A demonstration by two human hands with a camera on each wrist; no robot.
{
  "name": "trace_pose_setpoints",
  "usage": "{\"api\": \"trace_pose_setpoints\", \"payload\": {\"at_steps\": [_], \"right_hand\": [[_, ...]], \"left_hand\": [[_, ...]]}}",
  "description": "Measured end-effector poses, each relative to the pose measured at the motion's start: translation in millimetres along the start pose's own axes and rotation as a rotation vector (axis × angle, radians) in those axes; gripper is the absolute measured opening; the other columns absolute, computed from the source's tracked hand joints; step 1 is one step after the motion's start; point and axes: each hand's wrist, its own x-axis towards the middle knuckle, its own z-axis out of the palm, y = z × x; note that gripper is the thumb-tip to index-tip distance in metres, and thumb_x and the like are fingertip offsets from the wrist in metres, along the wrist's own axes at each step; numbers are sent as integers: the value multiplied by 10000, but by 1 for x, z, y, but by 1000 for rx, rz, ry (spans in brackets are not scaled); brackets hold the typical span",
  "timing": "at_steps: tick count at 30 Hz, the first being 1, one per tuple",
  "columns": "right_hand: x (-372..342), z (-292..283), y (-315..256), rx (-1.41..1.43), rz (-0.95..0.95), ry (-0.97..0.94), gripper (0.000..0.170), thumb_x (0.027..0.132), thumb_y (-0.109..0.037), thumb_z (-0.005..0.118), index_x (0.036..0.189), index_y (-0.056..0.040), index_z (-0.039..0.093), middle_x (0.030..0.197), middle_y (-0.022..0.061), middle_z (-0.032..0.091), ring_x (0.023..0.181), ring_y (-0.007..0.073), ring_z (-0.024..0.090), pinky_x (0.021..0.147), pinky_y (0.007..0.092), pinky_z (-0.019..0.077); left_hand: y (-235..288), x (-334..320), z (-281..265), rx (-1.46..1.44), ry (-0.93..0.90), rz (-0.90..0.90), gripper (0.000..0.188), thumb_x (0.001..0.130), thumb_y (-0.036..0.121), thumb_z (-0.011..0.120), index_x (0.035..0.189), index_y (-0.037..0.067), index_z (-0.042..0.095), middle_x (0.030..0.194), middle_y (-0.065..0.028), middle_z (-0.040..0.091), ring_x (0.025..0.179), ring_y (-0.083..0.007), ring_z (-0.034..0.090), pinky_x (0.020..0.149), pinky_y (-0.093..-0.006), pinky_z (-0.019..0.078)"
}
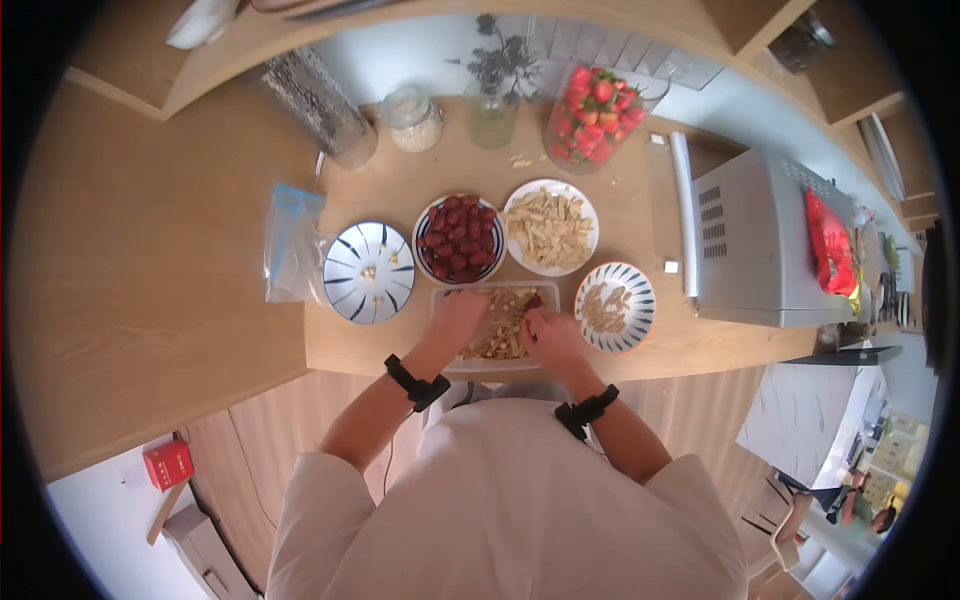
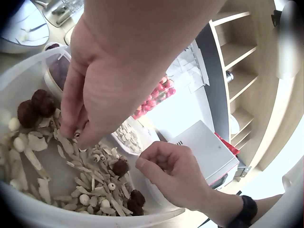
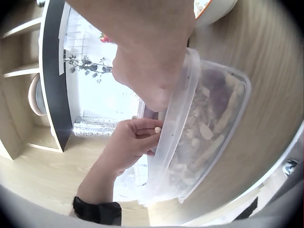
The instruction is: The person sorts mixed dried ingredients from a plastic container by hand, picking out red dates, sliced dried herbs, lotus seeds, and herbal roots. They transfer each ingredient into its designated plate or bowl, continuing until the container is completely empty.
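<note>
So, we see the left hand's grip pinching a small pale seed over the plastic box; the right hand is curled near its rim, held item unclear. Box already carries a mix. We judge the left striped plate nearly done; red dates and pale slices look plentiful, some flat pieces too.
</note>
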Motion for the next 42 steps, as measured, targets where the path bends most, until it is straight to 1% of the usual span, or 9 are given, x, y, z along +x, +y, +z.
{"api": "trace_pose_setpoints", "payload": {"at_steps": [3,7,13,15,18,28,32,36,42], "right_hand": [[-2,1,0,-7,2,-19,114,841,-189,646,801,-95,596,732,71,629,640,298,650,586,430,524],[-3,3,5,-29,-19,0,123,851,-212,634,826,-93,618,753,82,650,646,306,655,588,442,526],[-3,8,11,-39,-43,-32,137,847,-228,630,831,-92,629,764,92,663,654,309,662,590,450,532],[-3,9,14,-41,-52,-34,145,844,-233,630,830,-89,630,767,94,665,656,310,664,595,452,535],[-1,8,15,-26,-61,-74,159,838,-235,629,828,-77,630,770,104,664,675,321,669,612,458,542],[8,-26,24,219,-100,-399,183,869,-239,638,916,-62,643,849,147,665,821,343,654,725,464,526],[9,-44,30,289,-246,-580,234,883,-284,660,987,-75,649,860,151,662,838,333,660,743,448,525],[12,-76,19,250,-206,-681,250,884,-295,680,1037,-98,675,953,136,700,891,301,684,769,414,532],[15,-59,35,373,-217,-696,280,941,-345,634,1041,-87,675,958,135,710,873,303,690,746,401,532]], "left_hand": [[5,0,-7,30,4,-44,113,773,144,673,850,65,700,846,-177,687,852,-379,669,754,-507,519],[15,0,-29,10,109,47,102,780,116,649,850,51,686,836,-155,691,838,-372,686,723,-482,537],[26,2,-8,-5,158,-79,107,812,171,665,897,117,700,839,-141,696,866,-350,689,747,-493,541],[30,6,-5,56,-17,-168,127,852,219,651,918,126,706,872,-146,702,891,-350,690,741,-501,547],[36,6,-2,112,-23,-161,160,866,245,641,934,119,712,900,-150,705,882,-348,699,727,-500,556],[45,-2,11,102,74,-241,157,846,224,631,918,116,719,892,-159,710,845,-350,708,734,-512,558],[59,-34,10,-158,78,-360,135,837,250,628,868,151,714,867,-148,705,831,-356,696,732,-505,550],[51,-54,31,-136,131,-288,260,855,339,623,1067,206,696,901,-121,715,850,-346,691,749,-489,543],[59,-62,9,-179,112,-338,271,865,404,645,1012,189,723,855,-103,729,837,-303,710,733,-451,559]]}}
